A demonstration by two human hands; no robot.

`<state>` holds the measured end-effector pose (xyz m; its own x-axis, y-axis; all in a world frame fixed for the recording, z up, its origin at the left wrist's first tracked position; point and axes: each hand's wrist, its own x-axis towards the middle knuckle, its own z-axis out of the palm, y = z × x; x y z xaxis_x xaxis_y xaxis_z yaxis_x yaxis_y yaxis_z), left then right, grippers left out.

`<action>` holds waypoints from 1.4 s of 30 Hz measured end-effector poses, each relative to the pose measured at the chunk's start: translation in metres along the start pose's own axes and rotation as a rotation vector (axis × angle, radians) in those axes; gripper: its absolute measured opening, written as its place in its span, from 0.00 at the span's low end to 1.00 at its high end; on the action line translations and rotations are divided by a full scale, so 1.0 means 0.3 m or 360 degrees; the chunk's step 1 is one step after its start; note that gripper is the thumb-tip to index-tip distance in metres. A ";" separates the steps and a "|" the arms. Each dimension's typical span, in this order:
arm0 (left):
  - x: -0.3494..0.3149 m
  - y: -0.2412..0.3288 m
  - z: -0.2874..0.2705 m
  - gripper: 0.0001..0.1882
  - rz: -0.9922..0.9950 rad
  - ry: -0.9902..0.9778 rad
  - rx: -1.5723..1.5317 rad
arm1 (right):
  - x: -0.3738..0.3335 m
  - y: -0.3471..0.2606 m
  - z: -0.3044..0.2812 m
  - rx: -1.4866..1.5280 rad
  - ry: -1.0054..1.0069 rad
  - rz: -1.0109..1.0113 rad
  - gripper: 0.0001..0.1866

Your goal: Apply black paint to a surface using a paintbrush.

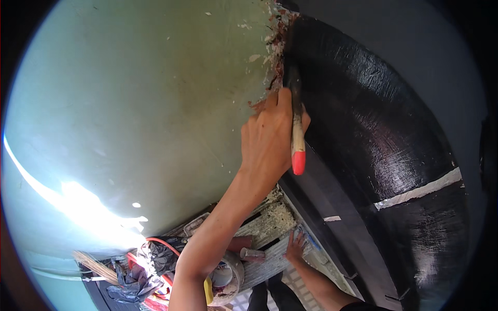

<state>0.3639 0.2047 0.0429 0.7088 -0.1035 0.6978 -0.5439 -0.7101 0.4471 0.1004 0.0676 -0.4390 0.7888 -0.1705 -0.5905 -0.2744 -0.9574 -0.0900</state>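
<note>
My left hand [270, 127] is raised in the middle, wrapped round a paintbrush [297, 129]. The brush's wooden handle has a red end pointing down and is smeared dark higher up. Its upper end lies by the left edge of a glossy black painted panel [342, 98], where the pale green wall [155, 93] is chipped and flaking; the bristles are hard to make out against the black. Lower down, my right hand [295, 247] lies with fingers spread at the edge of a worn, paint-spattered plank [272, 254].
A whitish paint-stained bucket [231, 282] stands below my left forearm. Black plastic bags [132, 285], a red hose [163, 240] and a bundle of thin sticks [94, 267] crowd the lower left. A pale strip [417, 189] crosses the black panel. Tiled floor [321, 264] shows below.
</note>
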 end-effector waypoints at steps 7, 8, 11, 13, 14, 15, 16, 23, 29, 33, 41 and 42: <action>0.122 0.065 -0.025 0.13 0.0143 0.0179 0.0118 | 0.000 -0.030 -0.008 0.0033 0.0019 -0.0050 0.74; 0.114 0.081 -0.022 0.13 0.0105 0.0037 0.0185 | 0.005 -0.015 0.002 0.0052 0.0022 -0.0057 0.75; 0.054 0.019 0.008 0.18 0.0152 -0.0058 0.0202 | 0.014 0.019 0.000 -0.0061 0.0089 -0.0026 0.75; -0.004 -0.043 0.002 0.16 0.0174 -0.0130 0.0260 | 0.007 -0.006 0.009 -0.0025 0.0075 -0.0088 0.75; -0.025 -0.039 -0.003 0.14 0.0057 -0.0206 0.0193 | -0.005 0.005 0.008 -0.0007 0.0058 -0.0077 0.75; -0.038 -0.036 -0.009 0.12 -0.0060 -0.0283 0.0126 | -0.001 0.004 0.006 -0.0001 0.0061 -0.0073 0.75; -0.045 -0.035 -0.018 0.12 -0.0054 -0.0286 0.0123 | 0.008 0.003 0.003 -0.0017 0.0041 -0.0044 0.75; -0.017 -0.009 -0.022 0.12 -0.0134 0.0050 -0.0299 | 0.012 0.003 0.016 -0.0007 0.0043 -0.0040 0.76; -0.061 0.105 -0.009 0.10 0.0172 0.0120 -0.0196 | 0.015 0.026 0.026 0.0007 0.0006 -0.0015 0.76; -0.152 0.094 -0.075 0.12 0.0239 -0.0002 -0.0202 | 0.015 0.017 0.016 0.0013 -0.0039 -0.0018 0.76; -0.107 0.014 -0.069 0.12 -0.0147 0.0124 -0.0274 | 0.004 -0.001 -0.012 0.0025 0.0017 -0.0037 0.76; -0.100 0.023 -0.047 0.11 -0.0187 0.0061 -0.0255 | 0.002 0.001 -0.010 0.0024 0.0017 -0.0043 0.76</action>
<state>0.3326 0.2127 0.0331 0.7555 0.0025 0.6551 -0.5251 -0.5957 0.6078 0.1023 0.0666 -0.4370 0.8018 -0.1471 -0.5792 -0.2610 -0.9581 -0.1180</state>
